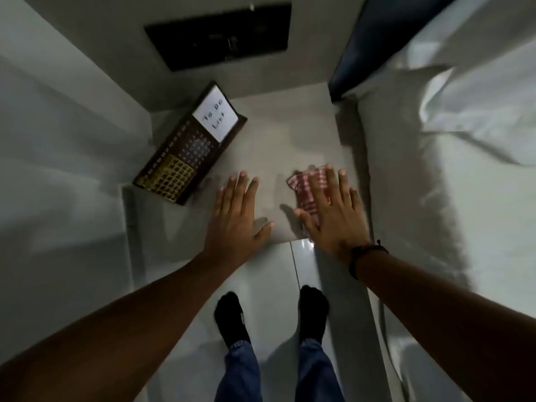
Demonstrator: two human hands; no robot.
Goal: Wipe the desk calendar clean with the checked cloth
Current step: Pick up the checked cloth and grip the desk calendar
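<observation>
Left hand (236,211): was flat and spread, palm down, fingers straight and slightly apart, over the near part of the bench (278,140); it held nothing, and whether it touched the surface could not be told.
Right hand (333,213): was spread, palm down, fingers straight, over the checked cloth (303,188); no pinch or curl showed, and whether the palm pressed on the cloth could not be told.
Checked cloth: red and white, bunched up, lay on the bench near its right edge, partly hidden under the right hand's fingers.
Desk calendar (190,145): a dark-framed board lay flat and skewed at the bench's far left, well apart from both hands; it carried a white card reading "To Do List" at its far end and grids of small squares, one part yellowish, at its near end.
Wristband (362,256): a dark band sat round the right wrist.
Bed (435,169): white bedding lay along the right side, just beside the bench.
Dark panel (220,36): was set in the wall beyond the bench.
Feet (272,314): stood in black socks on the pale floor, below blue trouser legs.
</observation>
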